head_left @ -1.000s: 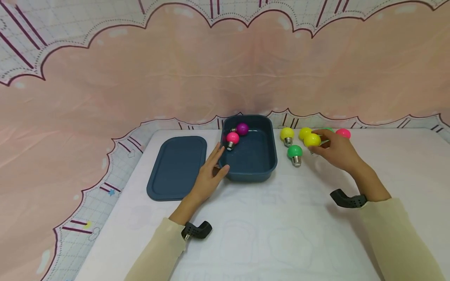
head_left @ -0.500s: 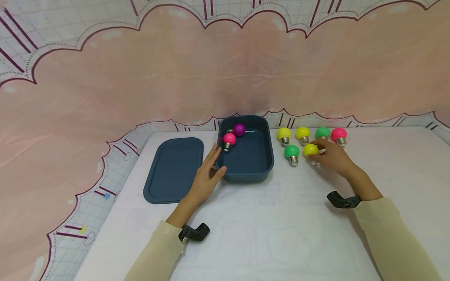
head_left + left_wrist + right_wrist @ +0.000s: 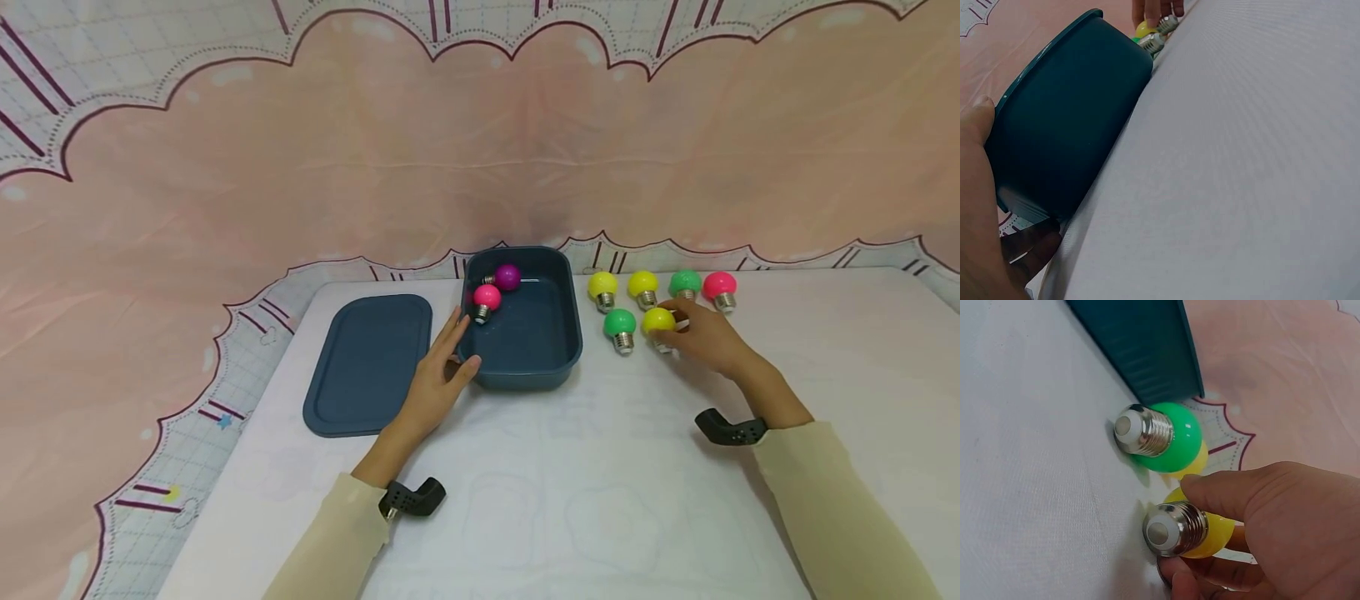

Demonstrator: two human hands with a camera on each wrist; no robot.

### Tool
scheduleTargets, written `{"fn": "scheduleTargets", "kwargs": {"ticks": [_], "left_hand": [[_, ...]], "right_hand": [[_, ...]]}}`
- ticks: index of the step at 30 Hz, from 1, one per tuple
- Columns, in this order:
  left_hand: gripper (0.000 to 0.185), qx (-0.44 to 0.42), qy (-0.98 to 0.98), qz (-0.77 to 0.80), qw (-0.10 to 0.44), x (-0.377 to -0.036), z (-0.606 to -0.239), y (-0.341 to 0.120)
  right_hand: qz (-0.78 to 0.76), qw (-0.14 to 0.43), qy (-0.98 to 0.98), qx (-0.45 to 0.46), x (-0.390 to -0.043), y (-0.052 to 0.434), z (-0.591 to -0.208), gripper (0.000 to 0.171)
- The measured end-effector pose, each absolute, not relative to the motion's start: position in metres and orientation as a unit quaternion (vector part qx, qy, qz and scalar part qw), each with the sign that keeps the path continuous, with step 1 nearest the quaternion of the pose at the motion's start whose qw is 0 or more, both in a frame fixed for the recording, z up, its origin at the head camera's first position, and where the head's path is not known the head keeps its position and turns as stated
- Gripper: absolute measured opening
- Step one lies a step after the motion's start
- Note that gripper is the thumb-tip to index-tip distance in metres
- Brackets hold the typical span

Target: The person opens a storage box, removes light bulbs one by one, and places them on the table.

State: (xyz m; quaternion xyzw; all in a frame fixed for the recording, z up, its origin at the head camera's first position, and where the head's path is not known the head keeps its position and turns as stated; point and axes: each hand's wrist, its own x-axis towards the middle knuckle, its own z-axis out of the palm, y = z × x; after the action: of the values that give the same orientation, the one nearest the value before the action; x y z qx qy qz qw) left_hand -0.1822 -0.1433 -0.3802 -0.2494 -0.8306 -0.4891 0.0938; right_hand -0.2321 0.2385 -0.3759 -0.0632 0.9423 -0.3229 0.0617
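Note:
My right hand (image 3: 705,335) pinches a yellow light bulb (image 3: 658,322) between thumb and fingers. In the right wrist view the bulb's metal screw base (image 3: 1175,530) points toward the camera, low against the white cloth. Just left of it lies a green light bulb (image 3: 619,323). Along the left wall of a dark blue box (image 3: 525,379), my left hand (image 3: 435,387) rests with its fingers extended, the thumb near the front corner. Inside the box, a pink bulb (image 3: 487,297) and a purple bulb (image 3: 507,277) lie at the left side.
Behind the held bulb, a back row has two yellow bulbs, one at the left (image 3: 602,286) and one beside it (image 3: 642,284), then a green bulb (image 3: 685,283) and a pink bulb (image 3: 720,285). A flat dark blue lid (image 3: 367,364) lies left of the box.
My right hand has brought the yellow bulb down and nearer, away from the back row to beside the front green bulb. My left hand has stayed at the box.

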Motion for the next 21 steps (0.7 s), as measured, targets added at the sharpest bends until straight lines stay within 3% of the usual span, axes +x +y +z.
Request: {"fn": "scheduleTargets", "kwargs": {"ticks": [21], "left_hand": [[0.057, -0.252, -0.83, -0.488, 0.093, -0.1825, -0.3799, -0.1436]], "right_hand": [[-0.311, 0.06, 0.947, -0.054, -0.2317, 0.2427, -0.3693, 0.068]]}}
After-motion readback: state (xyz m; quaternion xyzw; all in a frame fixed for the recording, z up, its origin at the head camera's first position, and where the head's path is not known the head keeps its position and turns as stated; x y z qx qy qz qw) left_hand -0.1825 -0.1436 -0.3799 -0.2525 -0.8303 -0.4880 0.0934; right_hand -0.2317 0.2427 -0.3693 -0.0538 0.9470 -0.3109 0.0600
